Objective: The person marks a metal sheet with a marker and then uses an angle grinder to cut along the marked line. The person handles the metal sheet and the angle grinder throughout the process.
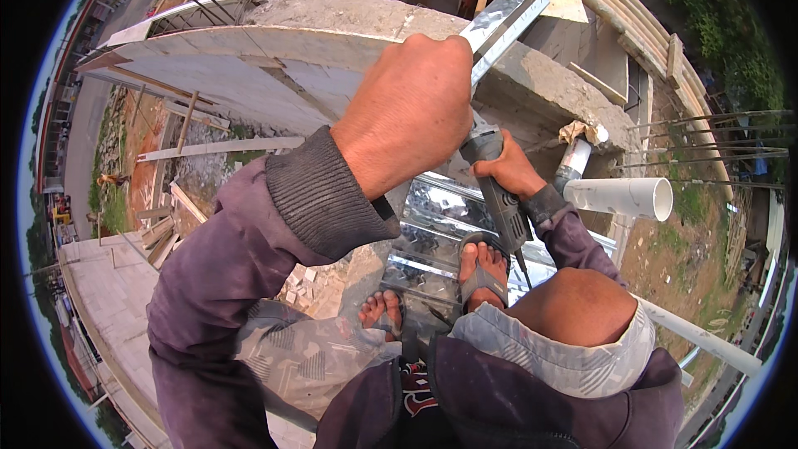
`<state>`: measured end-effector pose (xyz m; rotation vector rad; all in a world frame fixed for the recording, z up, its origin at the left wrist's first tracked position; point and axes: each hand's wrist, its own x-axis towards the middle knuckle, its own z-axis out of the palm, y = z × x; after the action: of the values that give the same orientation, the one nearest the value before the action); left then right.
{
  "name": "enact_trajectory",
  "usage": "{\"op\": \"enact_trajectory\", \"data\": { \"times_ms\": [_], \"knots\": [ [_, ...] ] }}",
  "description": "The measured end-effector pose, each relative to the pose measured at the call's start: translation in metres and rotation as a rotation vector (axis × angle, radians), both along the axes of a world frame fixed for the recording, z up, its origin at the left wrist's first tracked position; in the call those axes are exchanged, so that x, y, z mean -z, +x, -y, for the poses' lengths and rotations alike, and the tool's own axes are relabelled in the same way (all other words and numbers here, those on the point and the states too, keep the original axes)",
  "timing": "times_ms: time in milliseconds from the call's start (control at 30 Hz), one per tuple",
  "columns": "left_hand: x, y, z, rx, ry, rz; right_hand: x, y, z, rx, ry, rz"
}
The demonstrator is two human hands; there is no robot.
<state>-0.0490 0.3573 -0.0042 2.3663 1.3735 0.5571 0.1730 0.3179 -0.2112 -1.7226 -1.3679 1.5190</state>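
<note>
My left hand (416, 112) is closed in a fist around a long, shiny metal channel (517, 7), which slants up and away to the right. Just below that fist, my right hand (514, 168) grips a grey angle grinder (504, 209) around its body. The grinder's head points up toward the channel, and its cord hangs down past my right knee. My left fist hides the near end of the channel. The grinder's disc is mostly hidden, so I cannot tell whether it touches the metal.
I squat in sandals on shiny corrugated metal sheets (432, 233), high above the ground. A rough concrete beam (357, 17) runs ahead. White plastic pipes (615, 196) stick out at right, near bare rebar (706, 150). Wood scraps (158, 233) lie below at left.
</note>
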Motion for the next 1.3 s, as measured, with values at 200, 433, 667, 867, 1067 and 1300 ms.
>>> {"op": "enact_trajectory", "data": {
  "times_ms": [200,433,667,867,1067,1300],
  "knots": [
    [0.002,0.005,0.001,0.017,0.013,0.019,0.006,0.004,-0.002,0.006,0.022,-0.009],
    [-0.001,0.007,0.0,-0.005,-0.028,0.004,0.006,0.002,-0.006,-0.004,-0.007,0.032],
    [-0.002,0.004,-0.005,-0.001,-0.045,0.021,-0.001,0.002,-0.006,-0.008,0.008,0.016],
    [0.004,0.019,-0.005,0.007,-0.002,0.001,0.013,0.004,-0.003,0.022,0.027,0.001],
    [0.007,0.011,-0.016,-0.002,0.032,-0.001,0.024,0.006,-0.005,-0.007,0.042,0.011],
    [0.004,0.013,-0.014,0.002,-0.001,-0.008,0.016,0.003,-0.004,0.026,0.013,0.043]
  ]
}}
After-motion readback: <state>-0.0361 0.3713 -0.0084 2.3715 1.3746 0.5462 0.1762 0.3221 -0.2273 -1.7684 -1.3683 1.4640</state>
